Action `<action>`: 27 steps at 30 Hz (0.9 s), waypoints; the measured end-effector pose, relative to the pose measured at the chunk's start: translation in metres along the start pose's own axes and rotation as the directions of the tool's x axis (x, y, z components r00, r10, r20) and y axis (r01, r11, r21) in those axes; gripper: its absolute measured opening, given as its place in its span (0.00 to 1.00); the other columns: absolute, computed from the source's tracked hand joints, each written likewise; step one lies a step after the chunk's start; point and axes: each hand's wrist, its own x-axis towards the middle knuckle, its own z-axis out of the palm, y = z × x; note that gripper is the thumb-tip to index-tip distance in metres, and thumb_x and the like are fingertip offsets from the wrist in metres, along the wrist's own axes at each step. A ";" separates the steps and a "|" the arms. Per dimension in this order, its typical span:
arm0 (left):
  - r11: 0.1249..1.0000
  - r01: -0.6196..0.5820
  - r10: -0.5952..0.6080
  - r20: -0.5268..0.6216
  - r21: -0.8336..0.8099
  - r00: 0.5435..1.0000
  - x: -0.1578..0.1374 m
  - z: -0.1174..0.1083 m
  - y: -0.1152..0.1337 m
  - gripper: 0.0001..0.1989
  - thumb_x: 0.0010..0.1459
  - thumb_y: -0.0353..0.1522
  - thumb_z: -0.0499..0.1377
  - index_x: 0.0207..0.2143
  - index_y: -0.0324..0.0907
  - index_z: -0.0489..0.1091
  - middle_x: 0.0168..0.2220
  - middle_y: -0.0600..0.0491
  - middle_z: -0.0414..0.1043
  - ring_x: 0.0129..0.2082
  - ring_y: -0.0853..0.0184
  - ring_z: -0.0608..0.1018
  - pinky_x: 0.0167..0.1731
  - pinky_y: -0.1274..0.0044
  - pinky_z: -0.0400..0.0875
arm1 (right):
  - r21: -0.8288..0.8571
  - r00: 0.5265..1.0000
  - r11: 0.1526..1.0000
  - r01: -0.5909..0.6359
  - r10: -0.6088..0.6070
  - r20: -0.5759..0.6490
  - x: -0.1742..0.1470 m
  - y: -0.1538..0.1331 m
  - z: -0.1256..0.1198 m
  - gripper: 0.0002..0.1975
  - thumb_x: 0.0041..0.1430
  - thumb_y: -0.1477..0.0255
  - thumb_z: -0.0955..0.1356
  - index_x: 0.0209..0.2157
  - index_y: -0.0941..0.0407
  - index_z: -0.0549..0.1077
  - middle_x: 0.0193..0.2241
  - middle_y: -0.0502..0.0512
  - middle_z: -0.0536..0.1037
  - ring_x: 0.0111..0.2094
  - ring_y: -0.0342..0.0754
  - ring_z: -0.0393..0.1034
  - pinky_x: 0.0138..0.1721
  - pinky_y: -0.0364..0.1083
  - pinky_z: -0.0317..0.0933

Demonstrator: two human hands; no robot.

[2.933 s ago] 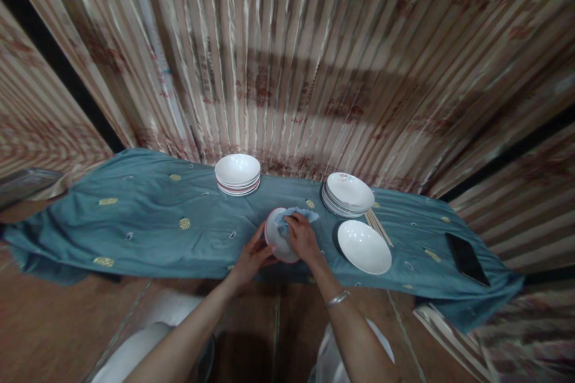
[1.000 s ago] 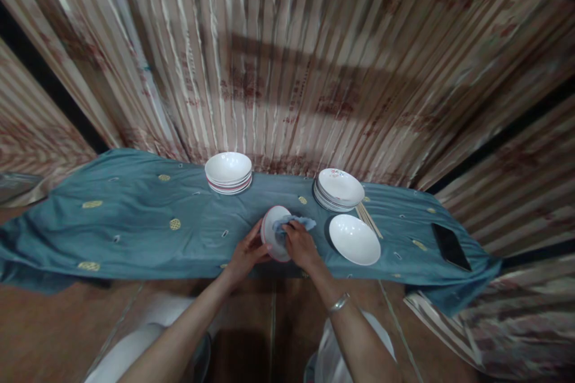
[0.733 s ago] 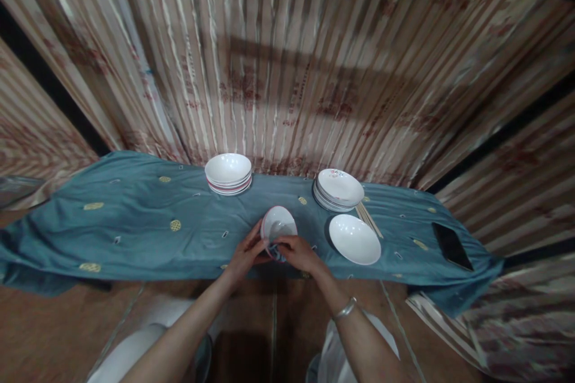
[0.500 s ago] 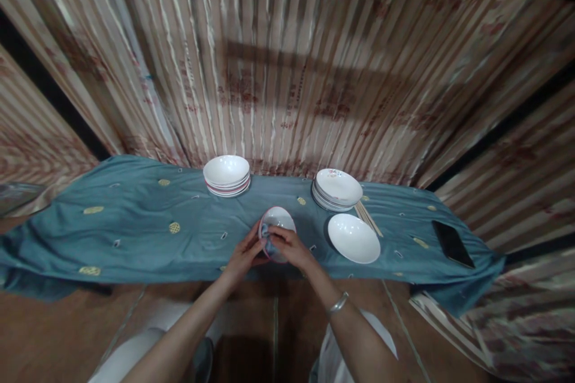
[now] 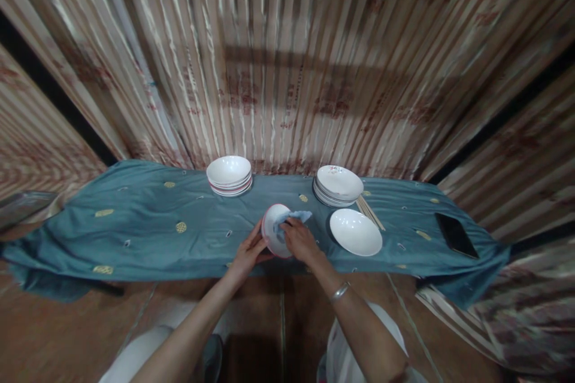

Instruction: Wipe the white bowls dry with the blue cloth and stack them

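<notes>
A white bowl with a pink rim (image 5: 270,226) is tilted above the front edge of the table. My left hand (image 5: 252,249) grips its left side, fingers closed around the wall. In my right hand (image 5: 300,240) is a bunched light blue cloth (image 5: 300,215), pressed against the bowl's inside; one end of the cloth sticks out past the rim to the right. My right fingertips are partly hidden by the cloth and bowl. Right of my right hand, a white oval bowl (image 5: 356,232) sits on the tablecloth.
A stack of bowls (image 5: 229,172) stands at the back, left of centre. A stack of plates (image 5: 338,184) is at the back right, with chopsticks (image 5: 371,213) beside it. A dark phone (image 5: 456,234) lies at the right on the teal tablecloth (image 5: 148,221). Striped curtains hang behind.
The cloth has gone from bunched low inside the bowl to spreading out over its right rim. My right hand has turned and moved slightly right. My left hand keeps hold of the bowl.
</notes>
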 end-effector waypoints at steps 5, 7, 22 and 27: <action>1.000 0.000 0.000 -0.020 0.000 1.000 -0.001 0.002 0.002 0.41 0.46 0.42 0.66 0.62 0.50 0.57 0.54 0.48 0.70 0.50 0.53 0.73 0.38 0.65 0.77 | -0.013 0.996 1.000 -0.002 0.003 0.092 -0.014 0.001 -0.007 0.13 0.60 0.79 0.61 0.39 0.56 0.76 0.44 0.61 0.75 0.47 0.51 0.69 0.48 0.49 0.63; 1.000 0.000 0.000 -0.029 0.000 1.000 -0.001 0.002 0.003 0.41 0.47 0.41 0.66 0.63 0.49 0.57 0.54 0.47 0.70 0.50 0.53 0.73 0.37 0.66 0.77 | 0.039 0.992 0.999 0.017 -0.022 0.128 -0.019 0.000 -0.010 0.12 0.60 0.77 0.62 0.37 0.56 0.77 0.41 0.59 0.77 0.43 0.50 0.71 0.46 0.47 0.63; 0.995 -0.005 0.008 0.030 -0.099 1.000 -0.005 0.007 0.006 0.35 0.53 0.42 0.60 0.62 0.48 0.58 0.54 0.45 0.70 0.50 0.54 0.74 0.36 0.69 0.76 | 0.864 0.990 0.485 -0.135 0.095 0.101 -0.014 -0.023 -0.005 0.11 0.46 0.65 0.71 0.32 0.56 0.77 0.26 0.50 0.78 0.28 0.44 0.70 0.32 0.43 0.63; 0.996 -0.041 0.045 0.048 -0.073 0.998 -0.004 0.007 0.002 0.38 0.47 0.35 0.64 0.62 0.46 0.59 0.53 0.44 0.70 0.46 0.55 0.76 0.37 0.68 0.75 | 0.903 0.984 0.426 -0.054 0.179 -0.026 -0.002 -0.031 -0.007 0.12 0.45 0.65 0.71 0.32 0.55 0.78 0.30 0.51 0.80 0.32 0.47 0.73 0.38 0.46 0.66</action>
